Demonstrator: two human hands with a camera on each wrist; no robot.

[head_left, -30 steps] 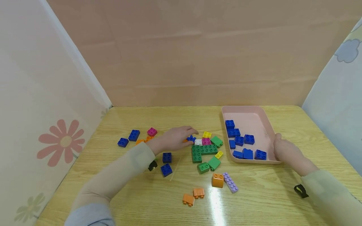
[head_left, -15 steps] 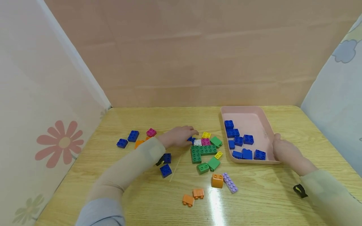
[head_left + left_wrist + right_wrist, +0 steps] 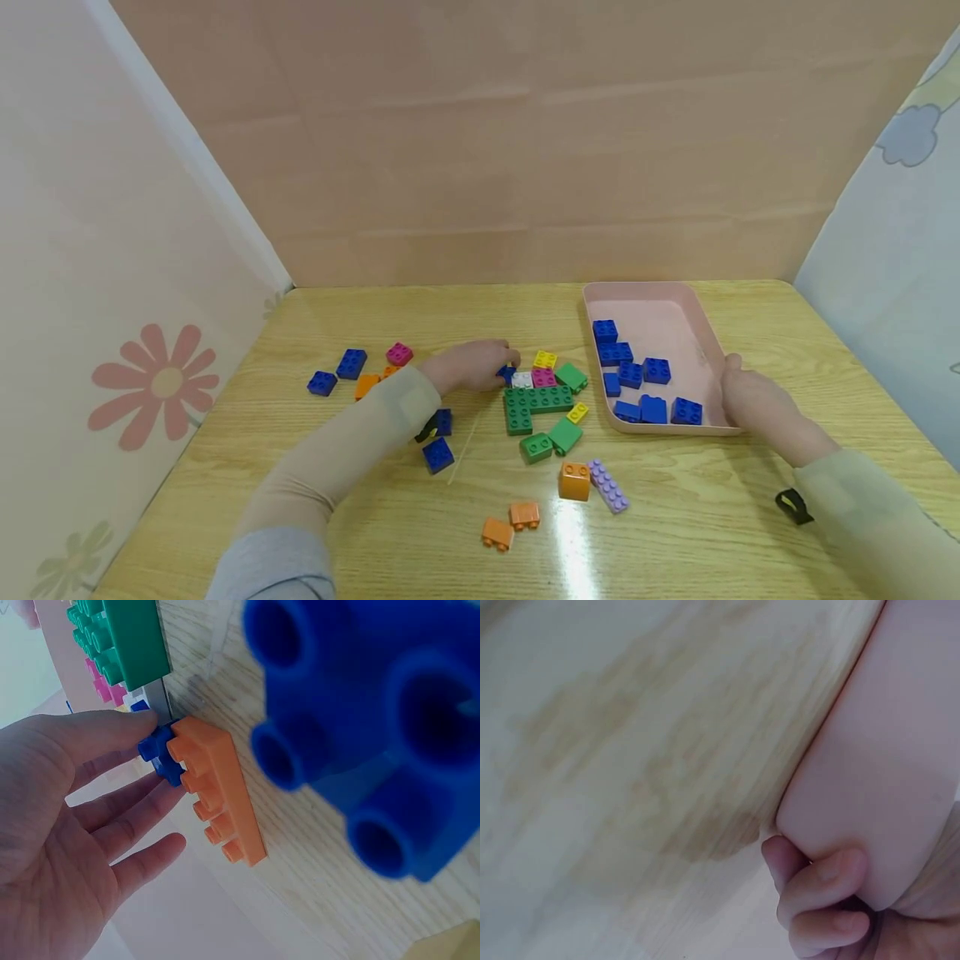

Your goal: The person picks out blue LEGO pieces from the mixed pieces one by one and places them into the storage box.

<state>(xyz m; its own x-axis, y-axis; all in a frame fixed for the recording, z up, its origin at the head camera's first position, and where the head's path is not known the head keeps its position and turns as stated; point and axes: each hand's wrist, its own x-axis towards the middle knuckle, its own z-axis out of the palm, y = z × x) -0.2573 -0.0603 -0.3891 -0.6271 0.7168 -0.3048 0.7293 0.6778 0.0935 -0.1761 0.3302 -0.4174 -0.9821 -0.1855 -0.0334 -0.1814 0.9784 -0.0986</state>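
My left hand [image 3: 476, 367] pinches a small blue star-shaped piece [image 3: 164, 754] between thumb and fingers, beside an orange brick [image 3: 217, 787] with a row of studs. Just right of it in the head view are a white brick [image 3: 522, 380], a pink brick [image 3: 543, 377] and an L-shaped arrangement of green bricks [image 3: 551, 400]. My right hand [image 3: 761, 408] grips the near right rim of a pink tray [image 3: 675, 312]; in the right wrist view its fingers curl against the tray wall [image 3: 870, 772]. Several blue bricks [image 3: 654, 409] lie in the tray.
Loose blue bricks [image 3: 438, 456] lie left of centre, some partly behind the left sleeve. Nearer the front are orange bricks [image 3: 574, 482] and a purple brick [image 3: 608, 487]. A yellow brick [image 3: 545, 359] stands at the back. Walls border the table on several sides.
My left hand's fingers have drawn in around the blue star-shaped piece, and the left forearm has shifted slightly right. The right hand stays on the tray rim.
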